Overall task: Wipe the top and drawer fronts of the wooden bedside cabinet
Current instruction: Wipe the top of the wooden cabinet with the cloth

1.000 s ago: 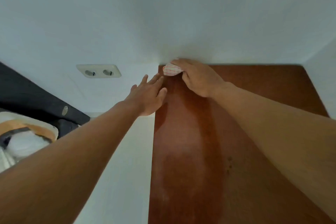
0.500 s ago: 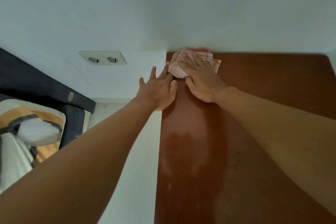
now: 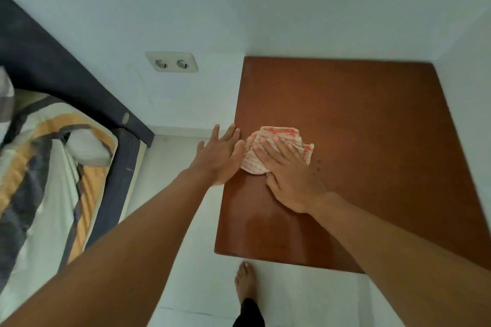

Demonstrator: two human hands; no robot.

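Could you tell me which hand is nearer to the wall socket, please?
Left. The left hand lies at the left edge of the cabinet, below the socket; the right hand presses the cloth further right.

Left hand (image 3: 220,159), right hand (image 3: 289,180) and forearms (image 3: 119,247) bare; at six o'clock, a bare foot (image 3: 245,283) beneath a black trouser leg (image 3: 249,313).

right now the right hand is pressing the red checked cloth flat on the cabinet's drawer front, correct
Not quite. The head view shows the right hand pressing the red checked cloth flat on the cabinet top, not on a drawer front. No drawer front is in view.
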